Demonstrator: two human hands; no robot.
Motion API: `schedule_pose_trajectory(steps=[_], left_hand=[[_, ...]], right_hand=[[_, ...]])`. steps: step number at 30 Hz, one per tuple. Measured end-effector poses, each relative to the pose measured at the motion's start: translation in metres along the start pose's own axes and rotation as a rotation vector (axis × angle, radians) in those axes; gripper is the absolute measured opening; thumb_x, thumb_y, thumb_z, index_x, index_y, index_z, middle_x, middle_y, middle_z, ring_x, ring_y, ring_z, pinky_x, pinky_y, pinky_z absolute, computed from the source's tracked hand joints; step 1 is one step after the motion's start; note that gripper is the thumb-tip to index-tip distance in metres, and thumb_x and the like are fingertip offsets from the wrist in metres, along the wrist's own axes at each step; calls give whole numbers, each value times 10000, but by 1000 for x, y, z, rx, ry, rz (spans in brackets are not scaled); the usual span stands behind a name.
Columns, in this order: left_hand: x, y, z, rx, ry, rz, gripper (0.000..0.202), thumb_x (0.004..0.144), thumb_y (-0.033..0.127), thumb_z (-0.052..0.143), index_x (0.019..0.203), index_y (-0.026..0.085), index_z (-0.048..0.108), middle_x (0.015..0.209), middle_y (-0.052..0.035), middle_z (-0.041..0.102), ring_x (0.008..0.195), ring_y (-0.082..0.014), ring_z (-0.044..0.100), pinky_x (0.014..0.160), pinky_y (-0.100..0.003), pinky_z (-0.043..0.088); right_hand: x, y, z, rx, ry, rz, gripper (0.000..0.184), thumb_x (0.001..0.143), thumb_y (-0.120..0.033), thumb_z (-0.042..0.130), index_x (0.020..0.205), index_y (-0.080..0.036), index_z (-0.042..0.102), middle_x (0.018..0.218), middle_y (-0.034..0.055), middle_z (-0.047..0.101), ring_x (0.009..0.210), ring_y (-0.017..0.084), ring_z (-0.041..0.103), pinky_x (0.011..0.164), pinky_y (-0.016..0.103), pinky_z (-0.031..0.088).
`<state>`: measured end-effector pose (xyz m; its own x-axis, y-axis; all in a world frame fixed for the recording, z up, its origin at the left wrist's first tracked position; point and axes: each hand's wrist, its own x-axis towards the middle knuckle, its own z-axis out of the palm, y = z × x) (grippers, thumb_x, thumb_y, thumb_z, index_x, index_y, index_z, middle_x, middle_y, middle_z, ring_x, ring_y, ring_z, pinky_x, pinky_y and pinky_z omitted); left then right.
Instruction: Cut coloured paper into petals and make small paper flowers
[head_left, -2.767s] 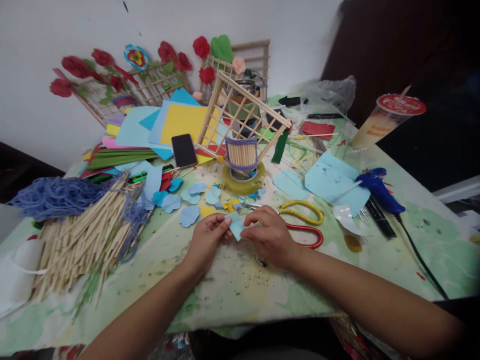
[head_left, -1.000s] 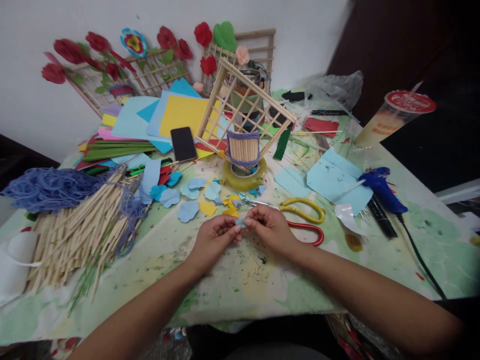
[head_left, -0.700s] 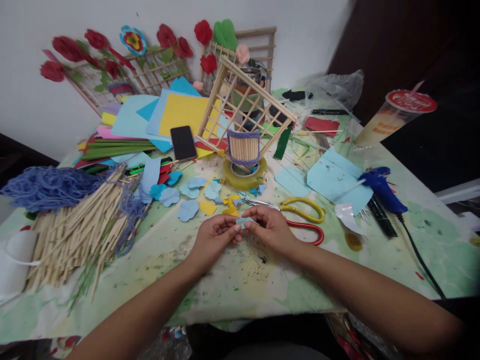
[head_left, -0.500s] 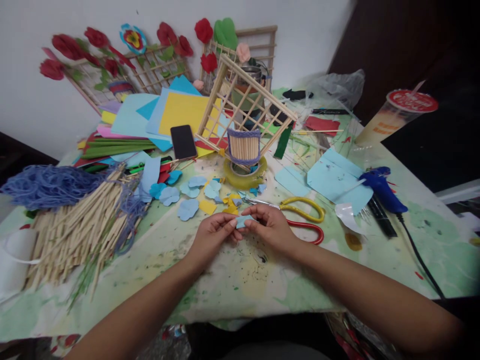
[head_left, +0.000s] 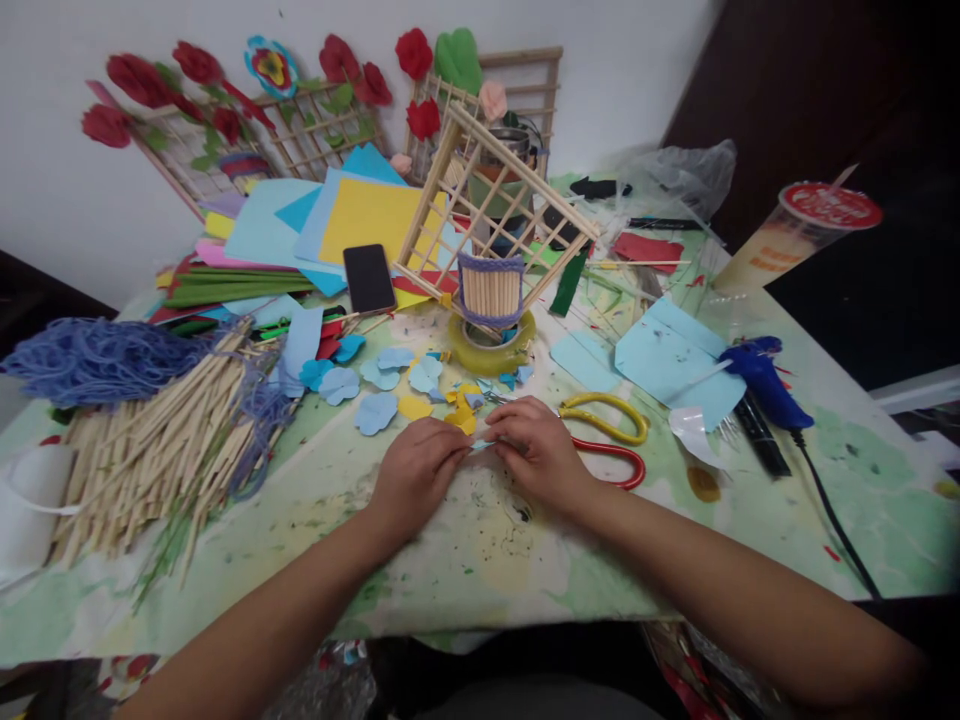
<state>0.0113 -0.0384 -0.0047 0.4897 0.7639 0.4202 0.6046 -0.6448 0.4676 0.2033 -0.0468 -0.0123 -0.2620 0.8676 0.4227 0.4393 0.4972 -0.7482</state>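
Note:
Between my fingertips I hold a small piece of light blue paper, seen nearly edge-on and mostly covered by the fingers. My left hand pinches its left end; my right hand pinches the right. Just behind the right hand lie scissors with one yellow and one red handle, their blades partly hidden. Several blue paper flower shapes are spread beyond the left hand, with yellow paper scraps close to the fingertips.
A tilted wooden lattice rises behind a tape roll. Wooden sticks and purple yarn are heaped at left. A phone lies on the table. At right are a blue glue gun and a drink cup.
The blue paper has turned from showing its flat face to nearly edge-on. Both hands have rolled inward over it, still pinching. The camera view has shifted slightly.

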Motion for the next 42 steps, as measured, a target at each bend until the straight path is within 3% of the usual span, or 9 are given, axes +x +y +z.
schedule_pose_trajectory(steps=[3, 7, 13, 21, 28, 32, 42], left_hand=[[-5, 0, -2, 266, -7, 244, 162, 844, 139, 510, 875, 151, 669, 830, -80, 695, 789, -197, 598, 744, -367, 483], [-12, 3, 3, 457, -58, 335, 169, 850, 122, 496, 870, 123, 664, 818, -86, 688, 785, -219, 577, 710, -374, 469], [-20, 9, 2, 451, -139, 236, 192, 857, 137, 485, 932, 105, 659, 877, -98, 672, 850, -227, 550, 783, -378, 451], [-35, 19, -7, 433, -296, 60, 380, 866, 357, 497, 1160, 130, 578, 1117, -127, 605, 1049, -292, 486, 885, -454, 374], [-35, 15, -7, 362, -311, 20, 379, 873, 360, 483, 1159, 130, 579, 1109, -126, 592, 1065, -285, 472, 923, -450, 356], [-36, 14, -6, 341, -299, 10, 375, 882, 373, 460, 1148, 141, 588, 1099, -130, 592, 1058, -284, 466, 924, -459, 362], [-39, 12, -5, 375, -283, 40, 369, 880, 357, 481, 1144, 124, 590, 1077, -121, 604, 1043, -282, 476, 900, -434, 366]], right_hand=[[-1, -3, -1, -171, -124, -18, 173, 745, -95, 611, 885, -193, 636, 952, 51, 598, 948, 192, 488, 836, 340, 392], [0, -7, -1, -293, -279, -72, 107, 801, -203, 618, 902, -180, 643, 894, 54, 585, 904, 192, 462, 788, 324, 371], [-2, -1, 6, -432, -335, -167, 207, 879, -178, 511, 745, -179, 669, 740, 44, 591, 794, 172, 452, 693, 294, 334], [-5, -5, 12, -556, -367, -245, 186, 889, -176, 490, 775, -149, 634, 778, 67, 591, 804, 199, 446, 711, 326, 337], [1, -12, 19, -701, -394, -49, 170, 901, -193, 470, 822, -136, 609, 806, 91, 592, 836, 233, 459, 758, 340, 351], [4, -16, 19, -712, -445, -28, 106, 844, -133, 495, 847, -133, 601, 832, 98, 588, 841, 240, 460, 766, 336, 352], [10, -22, 20, -713, -492, -1, 117, 813, -184, 513, 868, -123, 595, 862, 111, 578, 854, 248, 462, 771, 344, 349]])
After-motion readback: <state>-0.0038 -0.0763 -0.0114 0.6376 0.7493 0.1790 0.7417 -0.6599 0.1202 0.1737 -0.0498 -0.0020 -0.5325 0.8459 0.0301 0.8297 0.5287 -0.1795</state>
